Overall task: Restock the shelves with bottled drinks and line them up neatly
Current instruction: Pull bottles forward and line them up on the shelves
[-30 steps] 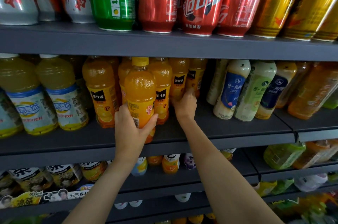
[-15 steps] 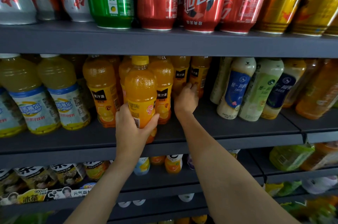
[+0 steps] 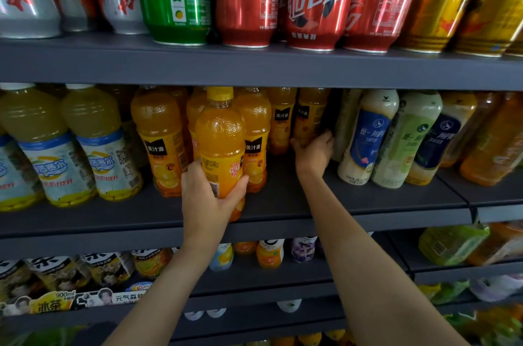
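At the centre of the frame the left hand (image 3: 208,198) grips the lower part of a clear plastic orange-juice bottle with a yellow cap (image 3: 220,144), fingers and thumb curled round its label. The bottle stands upright at the front edge of the dark grey middle shelf (image 3: 353,198), just ahead of a row of matching orange-juice bottles with black label patches (image 3: 158,142).

To the right of centre the right hand (image 3: 314,152) reaches deeper into the shelf and holds the base of an orange-juice bottle at the back of the row (image 3: 310,116), with the thumb on its left side and the fingers wrapped round its right side. Just right of that hand stand pale milk-tea bottles with blue and green labels (image 3: 368,136).

At the left of the frame, on the same shelf, are large yellow drink bottles with white and blue labels (image 3: 93,142). On the upper shelf, across the top of the frame, stand silver, green, red and gold drink cans (image 3: 311,0). Lower shelves at the bottom carry smaller assorted bottles, blurred.
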The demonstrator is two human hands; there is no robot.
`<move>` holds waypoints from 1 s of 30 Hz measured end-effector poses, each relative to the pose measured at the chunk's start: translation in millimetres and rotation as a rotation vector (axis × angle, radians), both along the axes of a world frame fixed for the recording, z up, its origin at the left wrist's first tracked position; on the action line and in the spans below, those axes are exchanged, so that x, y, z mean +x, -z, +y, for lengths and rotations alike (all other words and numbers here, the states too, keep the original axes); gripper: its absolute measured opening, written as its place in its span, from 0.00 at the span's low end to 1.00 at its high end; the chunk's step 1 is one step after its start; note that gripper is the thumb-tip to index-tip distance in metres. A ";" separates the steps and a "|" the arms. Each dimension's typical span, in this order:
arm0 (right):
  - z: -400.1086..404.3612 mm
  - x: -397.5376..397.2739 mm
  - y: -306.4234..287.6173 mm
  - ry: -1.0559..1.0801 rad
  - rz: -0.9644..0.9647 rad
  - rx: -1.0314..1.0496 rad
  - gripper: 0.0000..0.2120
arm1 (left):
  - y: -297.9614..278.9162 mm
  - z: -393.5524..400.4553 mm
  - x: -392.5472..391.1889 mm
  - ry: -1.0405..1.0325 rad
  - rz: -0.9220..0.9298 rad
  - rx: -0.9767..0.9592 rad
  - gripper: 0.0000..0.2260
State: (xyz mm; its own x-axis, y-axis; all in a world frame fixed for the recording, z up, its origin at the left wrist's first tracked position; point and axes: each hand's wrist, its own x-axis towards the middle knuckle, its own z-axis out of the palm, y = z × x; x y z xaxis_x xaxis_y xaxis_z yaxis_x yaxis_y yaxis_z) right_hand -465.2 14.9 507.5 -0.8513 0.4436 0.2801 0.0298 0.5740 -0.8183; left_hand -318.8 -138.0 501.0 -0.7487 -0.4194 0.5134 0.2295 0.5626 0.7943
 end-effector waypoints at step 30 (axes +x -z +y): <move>-8.6 37.7 6.2 -0.286 -0.034 0.074 0.27 | 0.2 -0.3 -1.4 -0.013 -0.001 -0.019 0.30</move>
